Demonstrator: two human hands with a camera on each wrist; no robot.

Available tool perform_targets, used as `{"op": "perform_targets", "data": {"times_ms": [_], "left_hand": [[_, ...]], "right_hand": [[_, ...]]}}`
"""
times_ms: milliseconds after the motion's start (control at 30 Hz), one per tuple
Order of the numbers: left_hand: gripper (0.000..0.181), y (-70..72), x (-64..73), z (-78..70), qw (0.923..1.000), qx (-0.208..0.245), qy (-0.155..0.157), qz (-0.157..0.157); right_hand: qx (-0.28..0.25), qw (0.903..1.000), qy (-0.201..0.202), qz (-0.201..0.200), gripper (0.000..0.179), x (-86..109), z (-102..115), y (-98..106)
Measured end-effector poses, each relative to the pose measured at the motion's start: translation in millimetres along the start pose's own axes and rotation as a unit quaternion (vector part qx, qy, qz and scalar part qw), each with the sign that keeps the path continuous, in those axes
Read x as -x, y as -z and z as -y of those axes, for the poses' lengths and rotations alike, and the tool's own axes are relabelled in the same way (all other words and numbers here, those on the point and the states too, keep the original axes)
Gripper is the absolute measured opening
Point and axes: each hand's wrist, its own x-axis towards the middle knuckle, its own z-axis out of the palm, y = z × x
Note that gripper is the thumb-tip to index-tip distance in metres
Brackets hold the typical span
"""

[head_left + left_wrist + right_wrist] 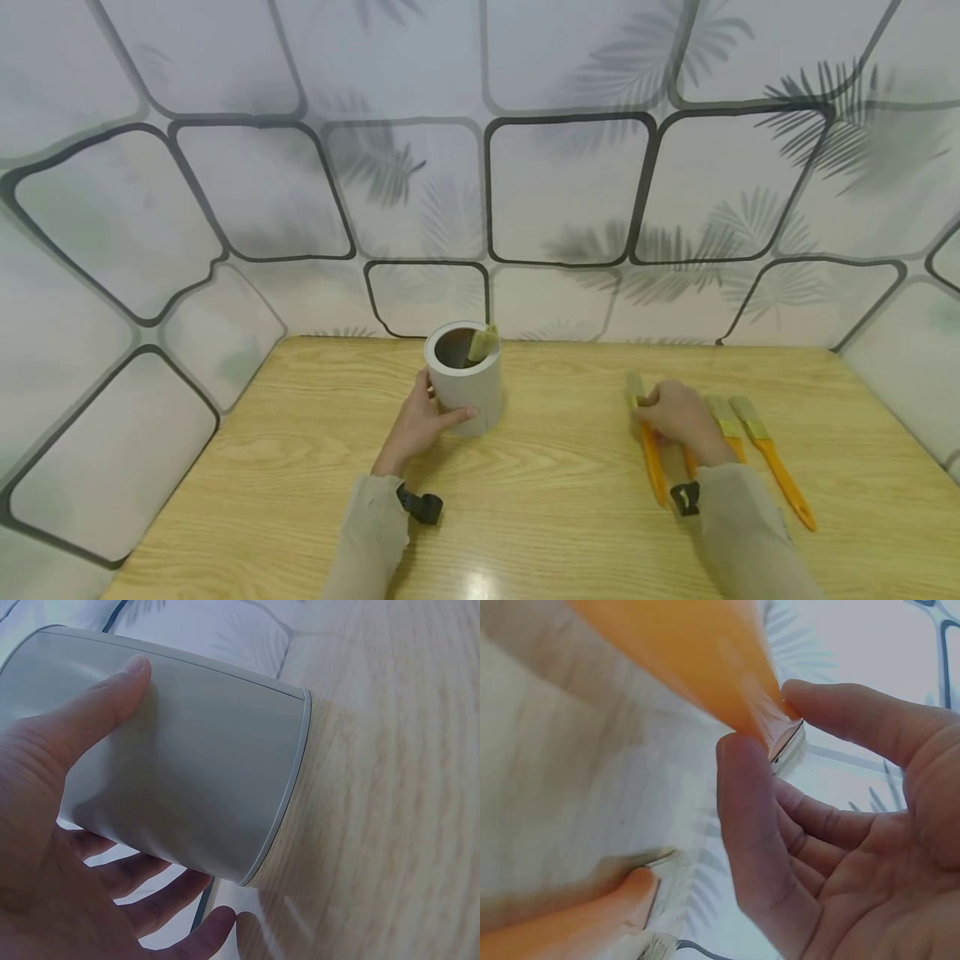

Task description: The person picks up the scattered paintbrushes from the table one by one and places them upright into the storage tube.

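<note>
A grey-white cylindrical container (480,400) stands upright near the back of the table, and the pale bristle end of a paintbrush (483,343) leans out of its top. My left hand (423,423) grips the container from its left side; in the left wrist view the thumb lies along the wall (217,765) with the fingers on the other side. At the right, my right hand (681,417) pinches a paintbrush (651,462) with an orange handle between thumb and forefinger. The right wrist view shows the grip at the upper end of the handle (705,660).
To the right lie more orange-handled paintbrushes: one (780,475) in full sight, another (726,421) partly behind the right arm, and an orange handle (690,462) under the hand. A patterned wall (562,192) borders the back of the wooden table (555,500).
</note>
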Motion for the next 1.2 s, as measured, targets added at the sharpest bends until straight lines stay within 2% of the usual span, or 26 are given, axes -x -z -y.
{"op": "perform_targets", "data": {"times_ms": [67, 167, 267, 533, 867, 1200], "left_hand": [[0.095, 0.1, 0.0, 0.1, 1.0, 0.001, -0.001, 0.0], [0.094, 0.1, -0.2, -0.1, 1.0, 0.001, -0.002, 0.0], [0.094, 0.2, -0.2, -0.4, 1.0, 0.001, -0.003, 0.0], [0.094, 0.3, -0.1, -0.4, 1.0, 0.003, 0.001, 0.001], [0.093, -0.3, -0.6, -0.2, 1.0, 0.002, 0.001, -0.003], [0.093, -0.7, -0.2, 0.4, 1.0, 0.003, 0.003, -0.001]], "right_hand": [[-0.03, 0.9995, -0.005, 0.007, 0.02, -0.8, 1, 1], [-0.066, 0.9976, -0.015, 0.013, 0.037, -2.2, 3, 3], [-0.1, 0.9946, -0.021, 0.017, 0.044, -1.5, 6, 5], [-0.179, 0.9837, -0.016, -0.004, 0.046, -0.1, 11, 9], [-0.251, 0.9672, -0.017, -0.031, 0.051, 0.2, 16, 13], [-0.298, 0.9523, -0.011, -0.065, 0.059, 1.8, 28, 13]]}}
